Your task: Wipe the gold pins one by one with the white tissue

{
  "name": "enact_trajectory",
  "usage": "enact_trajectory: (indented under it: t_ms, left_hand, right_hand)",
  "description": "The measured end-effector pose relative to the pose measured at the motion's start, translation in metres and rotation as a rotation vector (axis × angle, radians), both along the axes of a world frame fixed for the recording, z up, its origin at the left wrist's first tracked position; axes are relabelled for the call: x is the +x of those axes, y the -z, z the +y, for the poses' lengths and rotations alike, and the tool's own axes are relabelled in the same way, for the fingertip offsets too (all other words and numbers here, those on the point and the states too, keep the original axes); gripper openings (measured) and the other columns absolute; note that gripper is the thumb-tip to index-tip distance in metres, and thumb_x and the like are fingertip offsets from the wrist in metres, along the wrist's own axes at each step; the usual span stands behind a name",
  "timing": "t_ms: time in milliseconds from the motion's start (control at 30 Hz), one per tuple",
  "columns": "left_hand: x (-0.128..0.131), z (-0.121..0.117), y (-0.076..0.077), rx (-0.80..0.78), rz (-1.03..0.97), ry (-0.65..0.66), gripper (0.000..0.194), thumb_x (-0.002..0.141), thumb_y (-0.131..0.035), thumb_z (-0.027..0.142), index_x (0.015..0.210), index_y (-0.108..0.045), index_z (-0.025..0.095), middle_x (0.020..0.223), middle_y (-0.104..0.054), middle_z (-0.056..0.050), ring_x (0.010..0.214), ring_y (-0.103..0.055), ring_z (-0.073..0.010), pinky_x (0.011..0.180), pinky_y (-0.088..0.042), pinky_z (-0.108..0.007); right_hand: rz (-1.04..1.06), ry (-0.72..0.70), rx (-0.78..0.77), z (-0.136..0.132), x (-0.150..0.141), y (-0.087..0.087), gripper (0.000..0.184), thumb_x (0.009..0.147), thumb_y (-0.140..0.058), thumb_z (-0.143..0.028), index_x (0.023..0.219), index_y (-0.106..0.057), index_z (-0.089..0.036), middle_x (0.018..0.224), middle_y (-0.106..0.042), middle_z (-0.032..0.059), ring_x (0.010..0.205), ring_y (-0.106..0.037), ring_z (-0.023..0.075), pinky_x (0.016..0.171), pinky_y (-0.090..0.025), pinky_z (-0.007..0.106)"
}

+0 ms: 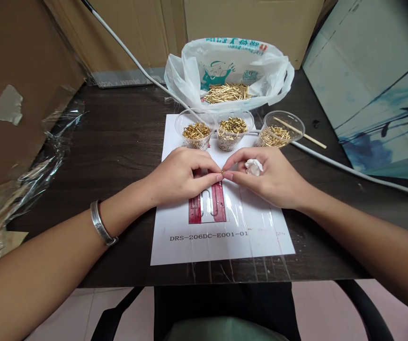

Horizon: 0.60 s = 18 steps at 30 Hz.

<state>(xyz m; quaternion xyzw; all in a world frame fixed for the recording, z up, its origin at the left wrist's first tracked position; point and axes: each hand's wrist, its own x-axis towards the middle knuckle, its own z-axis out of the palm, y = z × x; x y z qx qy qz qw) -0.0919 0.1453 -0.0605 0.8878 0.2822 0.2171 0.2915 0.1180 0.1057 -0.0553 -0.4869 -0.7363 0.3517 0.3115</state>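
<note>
Green fabric (221, 330) closest, below the sheet's near edge, black chair arms (106, 324) either side of it. Printed sheet (170, 215) lies on the dark tabletop (119, 128), label DRS-206DC-E001-01 near its near edge. Silver bracelet (101, 225) on left wrist, left of sheet. Red-patterned print (219, 208) mid-sheet, partly under the left hand.

Left hand (186, 173) and right hand (270, 180) meet over the sheet's middle, thumb and index of each pinched at one small gold piece (223, 172). Piece mostly hidden by fingertips; can't tell which hand bears it. Right also keeps a white wad (253, 166) in its curled fingers, over the sheet.

Left cup (194, 130) and middle cup (234, 132) stand on the sheet's far end, right cup (278, 135) by its right edge; all hold gold bits. Wooden stick (315, 140) rests across the right one, right of sheet. Beyond the sheet: white plastic bag (186, 78), open, with gold pins (227, 93). Cardboard (243, 21) behind.
</note>
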Motion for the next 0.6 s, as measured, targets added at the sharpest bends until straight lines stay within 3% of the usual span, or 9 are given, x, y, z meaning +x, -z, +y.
enact_trajectory:
  t_ms: [133,300,600]
  left_hand:
    - [0.0004,-0.0007,-0.0004,0.006,0.003,-0.009,0.014,0.087,-0.063,0.023,0.082,-0.075,0.017,0.075,-0.068,0.000,0.069,-0.058,-0.0100,0.066,-0.043,-0.024]
    - [0.0009,0.0002,0.0002,0.014,0.008,-0.014,0.015,0.087,-0.063,0.026,0.084,-0.076,0.017,0.074,-0.067,-0.001,0.068,-0.057,-0.0104,0.066,-0.042,-0.025]
    - [0.0010,-0.0010,-0.0002,-0.004,0.021,-0.027,0.016,0.089,-0.061,0.027,0.085,-0.074,0.018,0.077,-0.068,0.000,0.070,-0.057,-0.0109,0.068,-0.042,-0.025]
  right_hand:
    - [-0.004,0.011,0.052,-0.0001,0.0006,0.0028,0.016,0.078,-0.072,-0.029,0.085,-0.068,-0.015,0.069,-0.059,-0.0035,0.064,-0.051,0.0091,0.064,-0.039,0.024]
    - [-0.013,-0.007,0.127,0.0001,-0.0006,0.0054,0.009,0.083,-0.066,-0.026,0.082,-0.069,-0.017,0.070,-0.061,-0.0028,0.066,-0.052,0.0095,0.065,-0.039,0.024]
    - [-0.117,-0.057,0.088,0.0003,0.0031,0.0028,0.017,0.086,-0.065,-0.032,0.085,-0.072,-0.017,0.069,-0.063,-0.0021,0.062,-0.052,0.0090,0.064,-0.039,0.025]
